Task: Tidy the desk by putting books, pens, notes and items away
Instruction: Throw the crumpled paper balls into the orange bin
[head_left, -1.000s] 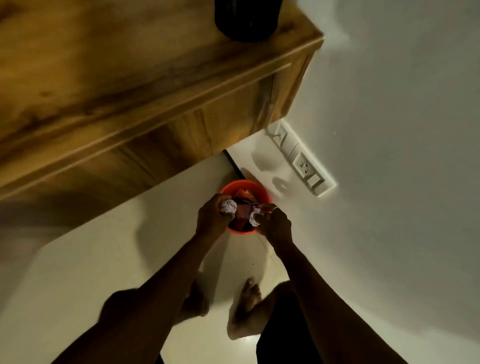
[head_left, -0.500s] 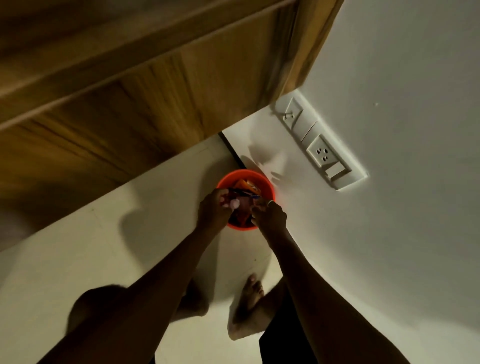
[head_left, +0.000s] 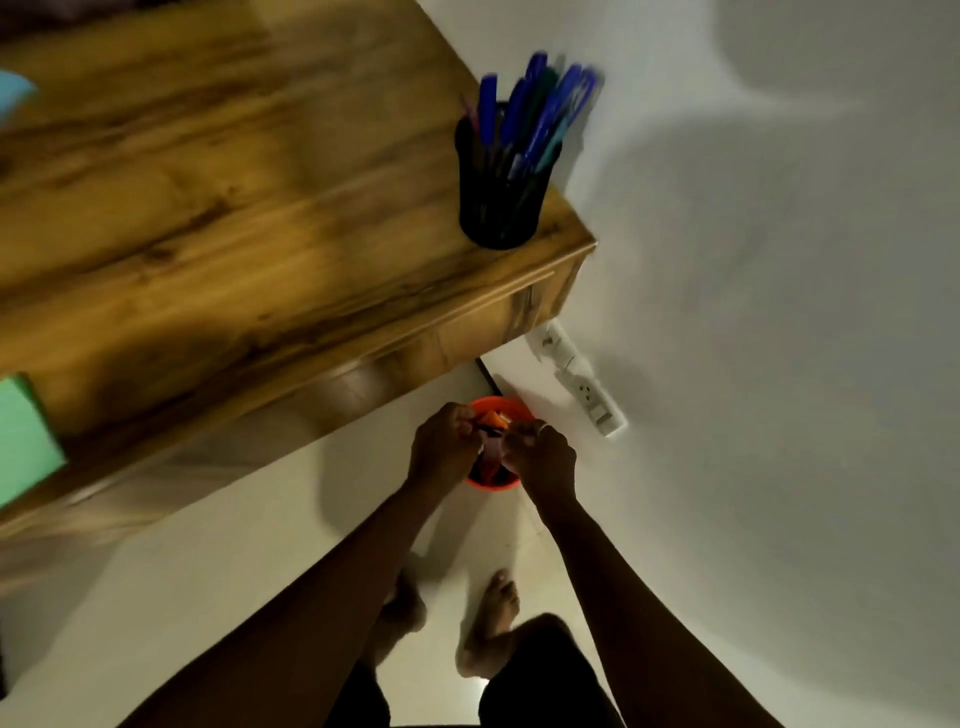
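Left hand (head_left: 441, 447), right hand (head_left: 540, 457) are hovering over orange bin (head_left: 493, 486) on pale floor (head_left: 234, 561) beside wooden desk (head_left: 260, 208); fingers curled, grips unclear.

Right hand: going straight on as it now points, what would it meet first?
Most likely the scraps in the orange bin below the right hand; depth is unclear.

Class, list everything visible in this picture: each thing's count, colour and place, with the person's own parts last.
desk: one, brown wood, upper left
pen holder: one, black, desk's right corner
pens: several, mostly blue, in holder
flat item: one, green, desk's left edge
bin: one, orange, on floor by wall
socket panel: one, white, on wall by bin
left hand: over bin, fingers curled
right hand: over bin, fingers curled
feet: two, bare, on floor
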